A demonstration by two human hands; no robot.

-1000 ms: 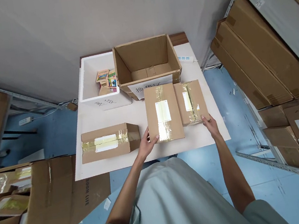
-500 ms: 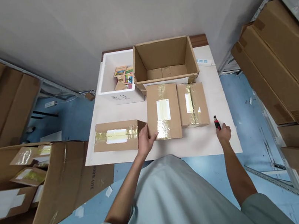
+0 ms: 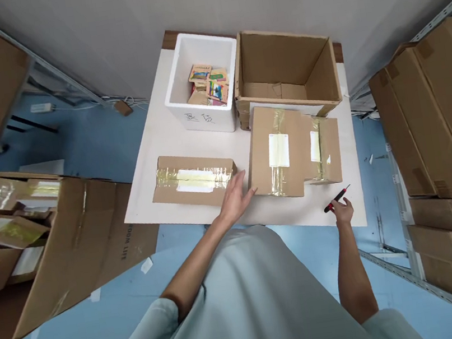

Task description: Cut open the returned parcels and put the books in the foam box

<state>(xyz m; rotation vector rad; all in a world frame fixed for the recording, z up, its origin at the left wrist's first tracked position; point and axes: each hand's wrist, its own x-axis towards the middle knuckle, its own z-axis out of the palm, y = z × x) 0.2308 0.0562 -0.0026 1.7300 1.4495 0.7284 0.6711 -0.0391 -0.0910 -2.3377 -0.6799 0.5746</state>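
My left hand (image 3: 234, 197) is open, fingers apart, in the gap between two taped cartons. Its fingers are by the right end of the long low carton (image 3: 194, 179), and its thumb is at the lower left corner of the middle carton (image 3: 277, 153). At the table's right front, my right hand (image 3: 343, 212) grips a red and black box cutter (image 3: 336, 199), its thin tip pointing up and to the right. A smaller taped carton (image 3: 324, 149) stands against the middle one's right side. Clear yellowish tape and white labels show on all three.
Behind the cartons stand a white foam box (image 3: 212, 119) with several colourful small packs (image 3: 216, 89) and an open cardboard box (image 3: 284, 64). A large open carton (image 3: 79, 242) of parcels is left of the table (image 3: 150, 203). Stacked cartons (image 3: 427, 122) line the right.
The view has turned, so the table appears tilted. My left hand's fingers have spread out. In my right hand the box cutter has swung from upright to slanting rightward, and its tip now shows.
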